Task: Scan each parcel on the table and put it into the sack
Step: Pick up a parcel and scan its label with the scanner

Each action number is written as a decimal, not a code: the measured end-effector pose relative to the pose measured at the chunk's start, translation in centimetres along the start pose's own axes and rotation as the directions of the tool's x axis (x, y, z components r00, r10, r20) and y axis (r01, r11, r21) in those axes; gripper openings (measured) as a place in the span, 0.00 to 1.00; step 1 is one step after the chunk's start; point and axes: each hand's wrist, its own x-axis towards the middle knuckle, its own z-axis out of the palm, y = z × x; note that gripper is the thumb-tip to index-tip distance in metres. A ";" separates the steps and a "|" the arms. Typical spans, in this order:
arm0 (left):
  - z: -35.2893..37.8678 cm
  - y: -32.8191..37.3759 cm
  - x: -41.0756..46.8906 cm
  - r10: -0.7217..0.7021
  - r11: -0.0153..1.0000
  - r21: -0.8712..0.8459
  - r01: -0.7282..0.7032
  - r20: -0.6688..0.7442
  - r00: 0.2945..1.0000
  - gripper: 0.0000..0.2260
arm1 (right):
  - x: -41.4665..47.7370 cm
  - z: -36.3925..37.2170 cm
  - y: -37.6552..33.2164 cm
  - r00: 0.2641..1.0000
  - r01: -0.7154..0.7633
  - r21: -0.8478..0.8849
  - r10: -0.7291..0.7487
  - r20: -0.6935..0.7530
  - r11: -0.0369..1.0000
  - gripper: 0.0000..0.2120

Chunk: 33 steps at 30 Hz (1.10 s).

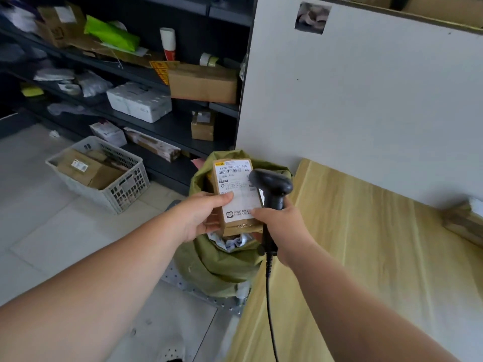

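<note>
Holding the parcel (236, 226) label-up, the left hand (201, 215) had its thumb laid across the lower left of the label (237, 189) and its fingers (209, 227) curled under the brown wrapper, a firm closed grip. The parcel hung right above the open mouth of the sack (222, 262), not yet inside it, just off the left edge of the worktop (366, 231). The barcode (232, 171) near the label's top was uncovered, so the thumb did well to sit low. The scanner (271, 184) sat very close to the label's right side; drawing it back and tilting its window at the bars would probably have read more cleanly. The right hand (283, 227) was wrapped tight round the scanner's handle, its thumb touching the parcel's lower right edge. Once the parcel was read, the left hand seemed to need only to loosen its grip. Another parcel (462, 223) lay far right on the worktop.
</note>
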 end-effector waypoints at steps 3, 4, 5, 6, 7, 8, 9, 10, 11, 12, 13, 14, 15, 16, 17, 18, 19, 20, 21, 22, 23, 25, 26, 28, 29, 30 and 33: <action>-3.3 1.7 2.1 -0.039 0.999 0.021 0.037 0.067 0.997 0.10 | 1.6 3.1 0.1 0.998 -0.046 0.070 0.050 -0.043 0.996 0.13; -4.2 2.4 2.8 -0.049 0.999 0.024 0.047 0.091 0.995 0.09 | 2.1 4.0 0.0 0.997 -0.060 0.109 0.066 -0.051 0.992 0.13; -5.1 3.0 3.5 -0.061 0.998 0.025 0.058 0.109 0.992 0.08 | 2.6 4.8 -0.1 0.995 -0.073 0.138 0.082 -0.062 0.988 0.12; -5.9 3.3 4.3 -0.076 0.997 0.016 0.075 0.122 0.990 0.08 | 3.1 5.5 -0.1 0.992 -0.087 0.154 0.099 -0.073 0.984 0.12; -6.5 3.6 5.1 -0.088 0.996 0.009 0.088 0.136 0.987 0.08 | 3.6 6.2 0.0 0.990 -0.094 0.163 0.110 -0.091 0.982 0.13; -7.1 3.7 5.8 -0.101 0.995 0.013 0.100 0.155 0.983 0.10 | 4.1 6.7 0.2 0.986 -0.097 0.164 0.117 -0.116 0.982 0.13; -7.4 3.8 6.5 -0.111 0.994 0.035 0.106 0.174 0.978 0.12 | 4.5 7.2 0.3 0.983 -0.095 0.158 0.118 -0.144 0.983 0.13; -7.6 3.9 7.0 -0.122 0.992 0.064 0.112 0.180 0.976 0.16 | 5.0 7.5 0.4 0.979 -0.089 0.143 0.113 -0.171 0.986 0.13; -7.7 3.9 7.8 -0.114 0.987 0.128 0.095 0.149 0.982 0.20 | 5.5 7.8 0.5 0.974 -0.078 0.118 0.101 -0.201 0.990 0.13; -7.8 3.8 8.5 -0.068 0.972 0.230 0.046 0.090 0.994 0.22 | 6.1 8.0 0.7 0.969 -0.067 0.083 0.085 -0.232 0.994 0.12; -8.1 3.6 9.3 0.023 0.929 0.369 -0.025 0.010 1.000 0.21 | 6.7 8.1 0.9 0.962 -0.061 0.038 0.069 -0.263 0.997 0.12; -8.5 3.5 10.1 0.127 0.838 0.541 -0.073 -0.063 0.990 0.19 | 7.2 8.3 1.1 0.955 -0.057 -0.012 0.051 -0.291 0.998 0.12; -9.0 3.3 11.2 0.223 0.717 0.689 -0.104 -0.087 0.971 0.19 | 7.7 8.5 1.3 0.949 -0.055 -0.057 0.034 -0.313 0.997 0.12; -9.4 3.1 12.4 0.276 0.616 0.778 -0.121 -0.069 0.959 0.19 | 8.1 8.8 1.5 0.943 -0.054 -0.097 0.019 -0.332 0.994 0.13; -9.9 2.8 13.7 0.278 0.544 0.831 -0.116 -0.048 0.959 0.20 | 8.5 9.0 1.8 0.936 -0.056 -0.135 0.005 -0.351 0.989 0.12; -10.2 2.4 14.9 0.260 0.485 0.869 -0.101 -0.033 0.965 0.21 | 8.9 9.2 1.9 0.931 -0.057 -0.174 -0.011 -0.366 0.983 0.11; -10.5 2.0 16.0 0.240 0.447 0.890 -0.090 -0.023 0.970 0.22 | 9.2 9.4 2.1 0.926 -0.057 -0.212 -0.027 -0.376 0.976 0.10; -10.6 1.7 17.0 0.230 0.430 0.898 -0.094 -0.009 0.973 0.23 | 9.6 9.6 2.3 0.924 -0.057 -0.246 -0.042 -0.380 0.968 0.09; -10.8 1.4 17.9 0.229 0.431 0.896 -0.112 0.011 0.973 0.24 | 9.8 9.9 2.4 0.923 -0.058 -0.276 -0.054 -0.381 0.959 0.09; -10.9 1.1 18.8 0.234 0.439 0.889 -0.132 0.029 0.972 0.25 | 10.1 10.1 2.5 0.925 -0.064 -0.300 -0.056 -0.375 0.952 0.09; -11.0 0.9 19.4 0.225 0.453 0.880 -0.145 0.045 0.973 0.25 | 10.4 10.4 2.8 0.926 -0.070 -0.326 -0.061 -0.373 0.943 0.10; -11.3 0.7 20.3 0.218 0.487 0.855 -0.180 0.081 0.973 0.25 | 11.0 10.9 3.3 0.924 -0.084 -0.363 -0.064 -0.376 0.928 0.10; -11.4 0.7 20.6 0.226 0.519 0.830 -0.205 0.098 0.969 0.26 | 11.3 11.1 3.6 0.923 -0.090 -0.370 -0.062 -0.380 0.925 0.10; -11.8 0.8 20.7 0.258 0.594 0.763 -0.255 0.119 0.959 0.30 | 11.8 11.6 3.6 0.919 -0.098 -0.372 -0.059 -0.389 0.923 0.10; -12.1 0.8 20.7 0.276 0.615 0.740 -0.272 0.121 0.954 0.31 | 12.0 11.9 3.6 0.917 -0.102 -0.366 -0.056 -0.395 0.925 0.10; -12.5 0.9 20.6 0.290 0.625 0.728 -0.282 0.119 0.950 0.32 | 12.2 12.1 3.6 0.914 -0.106 -0.360 -0.052 -0.402 0.927 0.09; -13.6 1.4 19.8 0.309 0.641 0.713 -0.285 0.100 0.946 0.32 | 12.7 12.8 3.1 0.914 -0.119 -0.393 -0.054 -0.403 0.912 0.08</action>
